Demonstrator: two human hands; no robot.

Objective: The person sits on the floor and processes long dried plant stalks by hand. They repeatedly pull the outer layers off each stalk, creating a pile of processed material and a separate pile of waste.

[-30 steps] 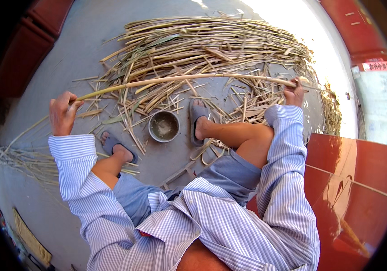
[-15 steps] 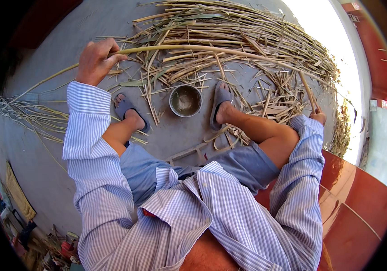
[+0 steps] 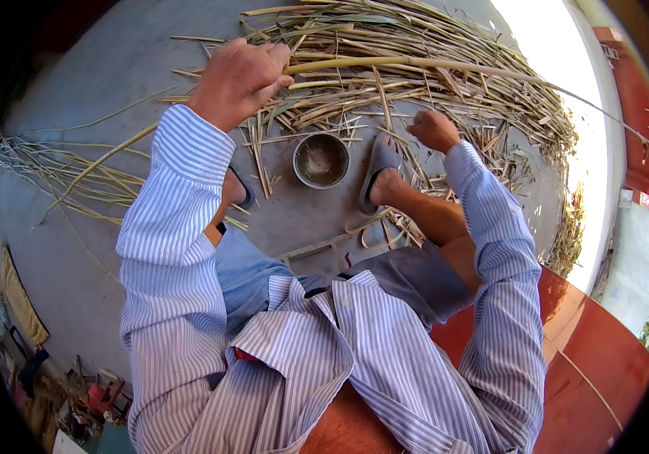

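Observation:
A long, thin yellow-green reed stalk (image 3: 407, 61) bends across the upper part of the view. My left hand (image 3: 241, 82) is closed around it, at the upper left. From that grip the stalk arches far to the right, while its other part slopes down to the left behind my sleeve. My right hand (image 3: 435, 131) is closed in a fist above my right knee, below the stalk and apart from it. What lies inside that fist, if anything, is hidden. Beyond both hands spreads a large heap of dry reed stalks (image 3: 445, 34).
A round metal bowl (image 3: 321, 180) with cloudy liquid stands between my sandalled feet. Thin stalks (image 3: 86, 170) fan out on the floor at left. Split strips (image 3: 400, 227) lie near my right leg. A low wooden frame (image 3: 313, 248) sits before me; red panels (image 3: 604, 371) are at lower right.
My left hand has moved right and up with the reed stalk, whose end now reaches farther right. My right hand has come inward from the right; the short stick seen in it no longer shows.

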